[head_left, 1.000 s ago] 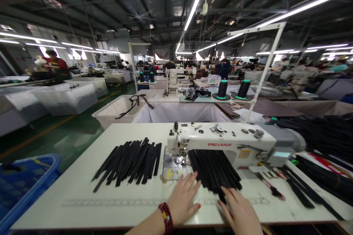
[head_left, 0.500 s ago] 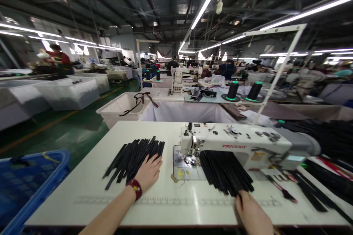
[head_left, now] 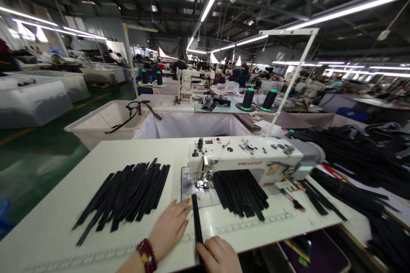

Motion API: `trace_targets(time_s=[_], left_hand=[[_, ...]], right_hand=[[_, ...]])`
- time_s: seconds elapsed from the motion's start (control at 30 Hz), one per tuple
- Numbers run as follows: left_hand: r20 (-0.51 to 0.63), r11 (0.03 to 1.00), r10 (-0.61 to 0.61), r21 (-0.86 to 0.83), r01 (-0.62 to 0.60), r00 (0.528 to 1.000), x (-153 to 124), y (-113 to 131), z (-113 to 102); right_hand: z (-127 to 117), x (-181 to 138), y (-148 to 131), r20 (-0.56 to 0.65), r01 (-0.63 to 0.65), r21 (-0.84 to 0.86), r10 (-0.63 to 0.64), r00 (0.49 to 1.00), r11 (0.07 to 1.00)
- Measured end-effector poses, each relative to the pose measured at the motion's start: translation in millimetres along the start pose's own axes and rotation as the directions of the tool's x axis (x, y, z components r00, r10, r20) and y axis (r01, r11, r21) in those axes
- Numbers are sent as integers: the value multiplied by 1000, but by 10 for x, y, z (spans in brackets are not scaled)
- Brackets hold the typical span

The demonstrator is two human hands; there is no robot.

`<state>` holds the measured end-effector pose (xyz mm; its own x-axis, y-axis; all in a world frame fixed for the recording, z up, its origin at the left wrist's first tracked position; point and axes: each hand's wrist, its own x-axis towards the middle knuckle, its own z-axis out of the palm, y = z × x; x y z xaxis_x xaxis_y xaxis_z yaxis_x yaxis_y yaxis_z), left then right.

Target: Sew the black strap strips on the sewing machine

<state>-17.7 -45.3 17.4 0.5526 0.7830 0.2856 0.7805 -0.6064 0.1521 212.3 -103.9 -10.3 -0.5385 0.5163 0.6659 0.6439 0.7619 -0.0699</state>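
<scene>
A single black strip lies in front of the sewing machine, its far end on the metal plate below the needle area. My right hand pinches the strip's near end at the table edge. Beside the strip's far part, my left hand rests palm down with its fingers stretched out; whether the fingertips touch the strip I cannot tell. To the left, a fanned pile of black strips lies on the white table. Another bundle of black strips sits under the machine's arm.
A printed ruler scale runs along the table's front. Small scissors and a few loose strips lie right of the machine. Behind the table stand a pale bin and black thread cones. Black material is heaped at right.
My right hand has left the bundle under the machine and now holds one strip farther left. My left hand has moved off the left pile toward the machine plate. The view has swung right.
</scene>
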Motion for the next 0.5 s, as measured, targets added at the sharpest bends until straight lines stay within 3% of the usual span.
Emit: trace_targets(time_s=[0.17, 0.37, 0.5], left_hand=[[44, 1000, -15, -3, 16, 999, 148, -107, 104], [77, 1000, -27, -9, 28, 997, 301, -190, 153], [109, 999, -44, -3, 45, 993, 384, -230, 163]], right_hand=[[69, 135, 274, 27, -65, 69, 63, 998, 996], [175, 168, 346, -6, 20, 12, -20, 1000, 1000], [202, 210, 334, 50, -86, 19, 85, 995, 996]])
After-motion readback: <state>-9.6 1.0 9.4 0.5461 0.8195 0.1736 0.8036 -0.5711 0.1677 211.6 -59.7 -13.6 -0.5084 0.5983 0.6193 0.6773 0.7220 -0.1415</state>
